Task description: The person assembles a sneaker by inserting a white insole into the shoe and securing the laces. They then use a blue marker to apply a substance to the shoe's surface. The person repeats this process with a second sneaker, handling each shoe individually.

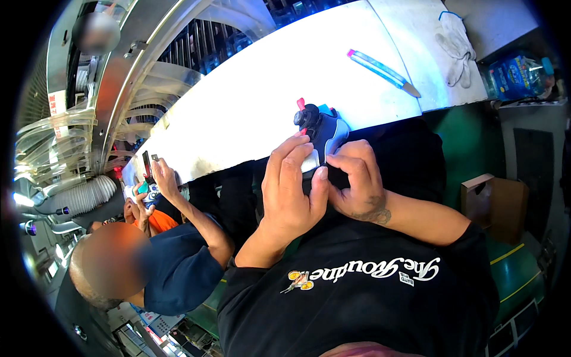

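At the near edge of the white table point(250, 113) is a small dark blue and grey moulded housing point(324, 134) with a black round knob and red tabs; its exact kind is unclear. My left hand point(291, 184) is closed on its near left side, the fingers curled by a pale, shiny part point(310, 160) and the thumb pointing up. From the right, my right hand point(360, 178) pinches the near lower edge, its fingers bent. The two thumbs come close together beneath the housing. My fingers hide part of its underside.
A blue-handled brush point(383, 72) with a brown tip and white gloves point(457, 50) lie on the table. At far right stands a blue-labelled bottle point(520, 77), above an open cardboard box point(493, 205). On the left, a co-worker point(184, 262) handles small parts near clear curtain strips point(59, 137).
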Motion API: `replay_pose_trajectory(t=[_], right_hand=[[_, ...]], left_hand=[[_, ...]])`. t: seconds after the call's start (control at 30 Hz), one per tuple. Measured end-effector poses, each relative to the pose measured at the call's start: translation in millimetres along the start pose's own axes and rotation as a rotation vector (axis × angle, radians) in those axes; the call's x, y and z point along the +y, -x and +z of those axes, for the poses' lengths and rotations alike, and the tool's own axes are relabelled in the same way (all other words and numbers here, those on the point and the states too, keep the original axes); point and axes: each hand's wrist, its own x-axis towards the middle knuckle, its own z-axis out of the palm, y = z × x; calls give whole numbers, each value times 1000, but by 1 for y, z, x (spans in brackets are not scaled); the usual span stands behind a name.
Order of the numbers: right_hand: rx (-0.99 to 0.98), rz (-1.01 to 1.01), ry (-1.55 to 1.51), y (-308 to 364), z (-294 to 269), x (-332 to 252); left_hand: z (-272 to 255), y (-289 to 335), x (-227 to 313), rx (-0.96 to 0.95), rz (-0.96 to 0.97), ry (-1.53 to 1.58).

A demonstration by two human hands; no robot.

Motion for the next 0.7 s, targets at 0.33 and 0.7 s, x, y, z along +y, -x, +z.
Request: replay_pose_trajectory(t=[0.33, 0.7], right_hand=[[-37, -8, -140, -6, -5, 13], [-74, 118, -23, -13, 1, -6]], left_hand=[[-8, -18, -14, -90, 91, 48], [-15, -24, -35, -140, 104, 75]])
